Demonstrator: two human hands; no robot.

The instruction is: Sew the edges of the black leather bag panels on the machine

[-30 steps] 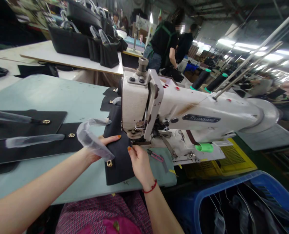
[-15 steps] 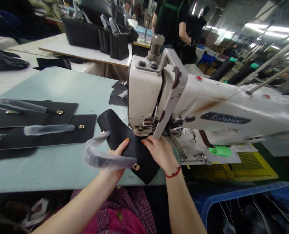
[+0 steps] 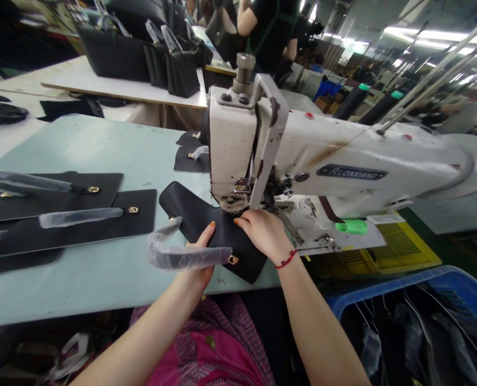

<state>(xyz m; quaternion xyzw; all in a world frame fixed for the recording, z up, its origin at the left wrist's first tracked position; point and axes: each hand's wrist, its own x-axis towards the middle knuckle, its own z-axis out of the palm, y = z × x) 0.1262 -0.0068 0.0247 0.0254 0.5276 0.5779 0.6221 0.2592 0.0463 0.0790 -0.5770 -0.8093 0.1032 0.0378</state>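
Note:
A black bag panel (image 3: 218, 230) lies curved under the head of a white sewing machine (image 3: 232, 155). Its plastic-wrapped handle (image 3: 190, 258) loops toward me, fixed by a gold buckle (image 3: 233, 260). My left hand (image 3: 202, 257) grips the panel's near side, thumb on top and fingers hidden beneath, with the handle crossing in front of it. My right hand (image 3: 262, 233) pinches the panel's edge close to the needle area; the red bracelet (image 3: 287, 259) is on that wrist. The needle itself is hidden behind the machine's guard and my fingers.
More black panels with wrapped handles (image 3: 81, 217) lie left on the pale green table (image 3: 102, 273). Two small panels (image 3: 191, 159) sit behind the machine head. A blue basket (image 3: 383, 287) with wrapped handles stands lower right, near a yellow crate (image 3: 399, 246). Black bags (image 3: 113, 53) and a co-worker (image 3: 273, 32) are beyond.
The view has shifted slightly, so the machine appears farther left. Both hands keep hold of the panel, whose near corner has swung a little away from me. A co-worker behind now raises a black bag piece.

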